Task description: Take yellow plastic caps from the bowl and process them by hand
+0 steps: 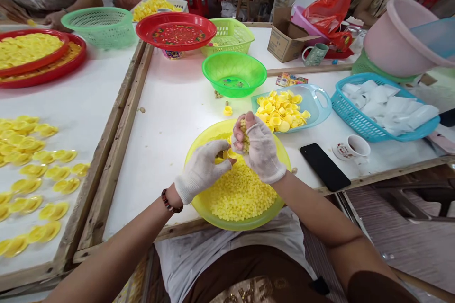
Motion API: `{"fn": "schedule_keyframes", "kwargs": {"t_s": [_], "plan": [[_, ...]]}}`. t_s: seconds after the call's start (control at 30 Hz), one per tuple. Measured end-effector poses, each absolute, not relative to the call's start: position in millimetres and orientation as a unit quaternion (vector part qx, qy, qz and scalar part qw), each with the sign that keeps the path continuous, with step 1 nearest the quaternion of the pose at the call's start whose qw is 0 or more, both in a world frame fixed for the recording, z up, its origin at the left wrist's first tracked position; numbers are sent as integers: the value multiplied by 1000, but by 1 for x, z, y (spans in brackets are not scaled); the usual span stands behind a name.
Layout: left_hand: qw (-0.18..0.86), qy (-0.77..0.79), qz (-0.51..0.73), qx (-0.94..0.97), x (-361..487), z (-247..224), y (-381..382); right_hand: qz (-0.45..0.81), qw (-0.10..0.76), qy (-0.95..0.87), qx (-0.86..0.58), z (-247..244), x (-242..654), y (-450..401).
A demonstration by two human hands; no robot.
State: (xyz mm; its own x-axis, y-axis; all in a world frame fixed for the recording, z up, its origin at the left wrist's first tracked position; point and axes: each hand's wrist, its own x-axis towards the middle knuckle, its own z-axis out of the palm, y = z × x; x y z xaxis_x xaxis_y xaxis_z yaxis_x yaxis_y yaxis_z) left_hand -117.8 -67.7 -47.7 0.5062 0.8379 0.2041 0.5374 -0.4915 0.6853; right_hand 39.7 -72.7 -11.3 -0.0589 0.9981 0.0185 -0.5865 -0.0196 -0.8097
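Observation:
Both my hands wear white fingerless gloves above a yellow bowl point(199, 210) of small pale-yellow pellets point(241, 189). Between the thumb and fingers of my left hand point(204, 165) is a small yellow plastic cup point(232, 153). My right hand point(259, 144) is curled, palm up, around a clump of pellets point(245, 135). Just beyond the bowl, a light-blue tray point(316, 104) holds a heap of similar yellow cups point(280, 109). One loose yellow cup point(228, 111) rests on the white table behind the bowl.
A green bowl point(234, 73) and a red tray point(176, 31) stand farther back. Right of me lie a black phone point(325, 166), a mug point(351, 147) and a blue basket point(386, 128) with white pieces. Yellow discs point(26, 184) cover the left table, where another person sits.

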Motion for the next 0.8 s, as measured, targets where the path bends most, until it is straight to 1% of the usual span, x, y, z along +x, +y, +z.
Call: {"fn": "schedule_keyframes", "kwargs": {"t_s": [0.1,0.23,0.37,0.53,0.67,0.8], "plan": [[346,410,308,786,-116,-48,-81,588,645,-385,-300,-17,31,-69],[357,413,314,777,-116,-48,-90,590,651,-382,-287,-20,30,-70],[335,413,314,786,-117,-51,-93,633,631,-335,-298,-12,36,-74],[227,403,357,812,-128,-53,-97,662,596,-331,-312,-11,48,-85],[231,433,343,801,-134,-51,-101,623,545,-430,-361,-23,55,-97],[241,440,342,795,-132,-49,-102,503,451,-620,-400,-29,58,-105]]}}
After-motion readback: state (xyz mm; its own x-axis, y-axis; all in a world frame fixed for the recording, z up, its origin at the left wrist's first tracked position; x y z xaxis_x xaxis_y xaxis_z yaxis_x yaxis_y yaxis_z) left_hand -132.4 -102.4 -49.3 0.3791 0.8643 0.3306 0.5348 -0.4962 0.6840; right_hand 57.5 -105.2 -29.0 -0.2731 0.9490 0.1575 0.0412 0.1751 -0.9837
